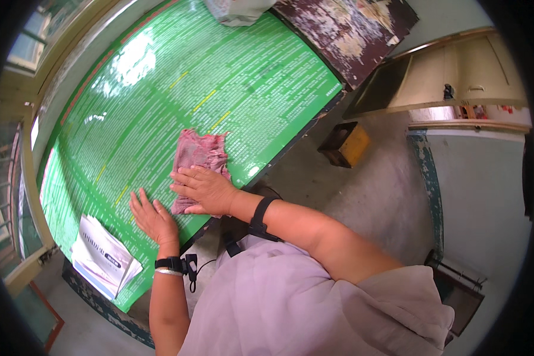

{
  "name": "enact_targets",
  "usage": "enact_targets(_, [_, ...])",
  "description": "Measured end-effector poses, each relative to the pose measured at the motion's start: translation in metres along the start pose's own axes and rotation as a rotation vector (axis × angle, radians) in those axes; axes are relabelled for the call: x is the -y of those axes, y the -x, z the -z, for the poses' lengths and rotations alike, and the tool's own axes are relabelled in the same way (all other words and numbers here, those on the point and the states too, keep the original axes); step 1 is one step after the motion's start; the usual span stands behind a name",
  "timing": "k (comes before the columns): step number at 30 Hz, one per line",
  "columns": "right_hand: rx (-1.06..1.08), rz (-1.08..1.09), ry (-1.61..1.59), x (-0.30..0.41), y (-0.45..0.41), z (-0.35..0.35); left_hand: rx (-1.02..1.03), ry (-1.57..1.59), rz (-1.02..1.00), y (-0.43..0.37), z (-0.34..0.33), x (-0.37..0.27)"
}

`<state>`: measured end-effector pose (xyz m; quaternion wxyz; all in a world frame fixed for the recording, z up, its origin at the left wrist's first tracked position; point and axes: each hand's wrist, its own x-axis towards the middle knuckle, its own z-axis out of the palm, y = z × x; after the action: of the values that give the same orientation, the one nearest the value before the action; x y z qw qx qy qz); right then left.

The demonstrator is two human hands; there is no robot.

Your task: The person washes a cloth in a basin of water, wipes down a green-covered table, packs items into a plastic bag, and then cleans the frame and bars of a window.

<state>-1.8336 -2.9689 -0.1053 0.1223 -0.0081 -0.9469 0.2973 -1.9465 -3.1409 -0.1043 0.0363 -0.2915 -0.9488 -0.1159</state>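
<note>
A worn pink cloth point(200, 149) lies spread out on a glossy green printed sheet point(267, 107) that covers a table. My right hand point(207, 189) rests flat on the lower part of the cloth, palm down, with its fingers pointing left. Left of the cloth, my left hand point(153, 218) lies palm down on the green sheet near the table's front edge, its fingers spread and nothing in them. A stack of white papers or booklets point(104, 258) with printed writing sits at the sheet's lower left corner, a short way from my left hand.
A white plastic bag point(240, 11) stands at the table's far edge. Beyond the sheet's right end is a dark surface with peeling paint point(342, 35). A yellow crate point(347, 144) stands on the concrete floor at right. Window frames point(26, 178) run along the left.
</note>
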Motion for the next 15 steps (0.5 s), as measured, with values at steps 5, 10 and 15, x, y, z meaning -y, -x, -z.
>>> enact_targets(5, [-0.103,-0.148,0.178,-0.055,0.015,0.057,0.004,-0.015,-0.003,0.000,0.001,0.003])
enact_targets(10, [-0.222,-0.336,0.450,-0.144,0.039,0.137,-0.004,-0.055,0.048,0.004,0.000,0.007])
enact_targets(15, [-0.235,-0.466,0.560,-0.201,0.048,0.173,-0.030,0.031,0.009,0.000,-0.001,0.001])
